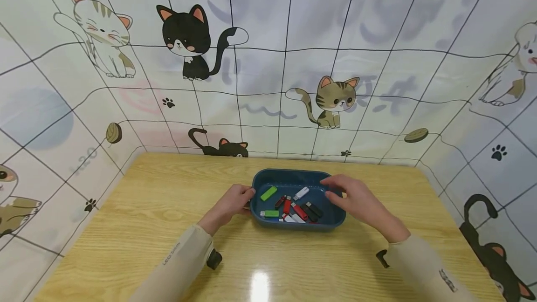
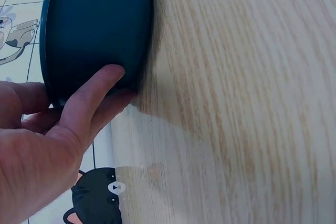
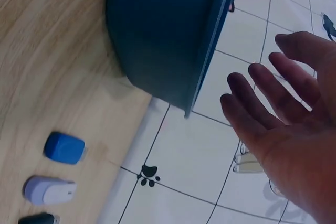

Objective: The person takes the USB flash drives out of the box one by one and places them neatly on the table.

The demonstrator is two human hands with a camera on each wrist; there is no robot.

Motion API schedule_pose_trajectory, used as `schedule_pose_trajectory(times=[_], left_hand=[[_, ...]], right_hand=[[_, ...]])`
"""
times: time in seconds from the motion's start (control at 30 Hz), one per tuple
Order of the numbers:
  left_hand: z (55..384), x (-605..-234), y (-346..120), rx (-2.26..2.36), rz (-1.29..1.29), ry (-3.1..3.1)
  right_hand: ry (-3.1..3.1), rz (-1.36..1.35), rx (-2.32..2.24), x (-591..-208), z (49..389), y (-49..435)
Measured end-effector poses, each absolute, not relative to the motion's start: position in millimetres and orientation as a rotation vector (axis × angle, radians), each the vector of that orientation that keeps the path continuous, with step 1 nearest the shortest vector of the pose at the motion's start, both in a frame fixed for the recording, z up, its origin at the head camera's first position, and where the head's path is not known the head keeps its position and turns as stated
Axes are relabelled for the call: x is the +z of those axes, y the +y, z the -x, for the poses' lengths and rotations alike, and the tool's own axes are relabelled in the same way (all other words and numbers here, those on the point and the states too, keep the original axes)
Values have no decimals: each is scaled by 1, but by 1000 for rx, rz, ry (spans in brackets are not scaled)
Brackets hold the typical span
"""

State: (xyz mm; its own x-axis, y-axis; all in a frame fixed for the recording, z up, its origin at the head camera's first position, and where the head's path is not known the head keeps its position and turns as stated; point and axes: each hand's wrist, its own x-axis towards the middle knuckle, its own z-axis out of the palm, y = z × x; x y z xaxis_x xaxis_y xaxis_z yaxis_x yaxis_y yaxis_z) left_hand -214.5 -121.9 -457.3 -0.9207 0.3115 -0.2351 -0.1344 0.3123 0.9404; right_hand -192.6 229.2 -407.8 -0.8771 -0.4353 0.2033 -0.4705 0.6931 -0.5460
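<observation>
USB sticks [image 1: 287, 206] in green, red, white and black lie loose in a dark blue tub [image 1: 293, 226], which stands on the wooden desk [image 1: 184, 176]. One green stick [image 1: 269, 193] lies towards the tub's left end, and a white stick [image 1: 301, 193] sits nearer the back; most of the others are bunched along the front, some touching or overlapping.

The person's left hand [image 1: 232, 202] grips the tub's left end, thumb at the rim and fingers against the outer wall. The right hand [image 1: 355, 198] is at the tub's right end, fingers apart and loosely bent, with nothing in its grasp; the right wrist view shows its fingertips clear of the rim.

Past that end, a small blue object [image 3: 64, 148], a lilac one [image 3: 48, 190] and a partly cropped black one [image 3: 39, 219] rest on the desk. Cartoon cats decorate the tiled-pattern wall covering [image 1: 264, 69].
</observation>
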Motion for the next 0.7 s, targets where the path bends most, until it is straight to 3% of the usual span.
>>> schedule_pose_trajectory(times=[0.17,0.7], left_hand=[[214,-457,-123,1640,-147,2207],[213,-457,-123,1679,-167,2176]], right_hand=[[-2836,-903,845,-418,197,216],[-3065,-910,541,-433,208,186]])
